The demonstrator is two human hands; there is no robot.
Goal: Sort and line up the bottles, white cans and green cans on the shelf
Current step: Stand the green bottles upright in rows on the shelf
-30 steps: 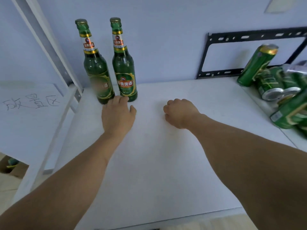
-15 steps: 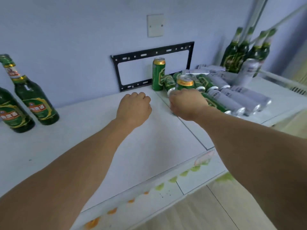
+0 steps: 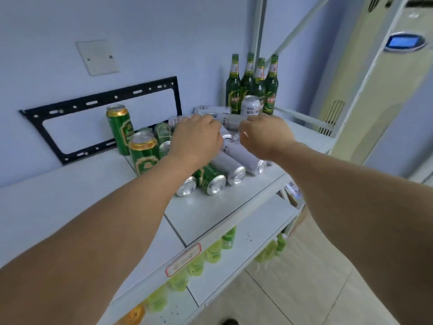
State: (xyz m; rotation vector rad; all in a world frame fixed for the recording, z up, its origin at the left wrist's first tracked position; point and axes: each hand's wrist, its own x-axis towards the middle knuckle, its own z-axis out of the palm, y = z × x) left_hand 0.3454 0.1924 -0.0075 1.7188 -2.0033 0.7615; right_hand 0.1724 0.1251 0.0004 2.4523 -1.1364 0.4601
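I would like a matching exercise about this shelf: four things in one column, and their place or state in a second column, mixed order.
Things:
1. green bottles
2. tall green can
3. white can
4. black bracket

Place or state:
A. lying on its side in the pile
B. fixed to the wall
C. standing together in the far corner
D. upright at the left of the pile

Pairs: 1-C, 2-D, 3-A, 4-B

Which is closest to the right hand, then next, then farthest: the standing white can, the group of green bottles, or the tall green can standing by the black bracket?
From the right hand:
1. The standing white can, just behind the hand.
2. The green bottles, behind that can in the back corner.
3. The tall green can, far off to the left, beyond the left hand, by the black bracket.
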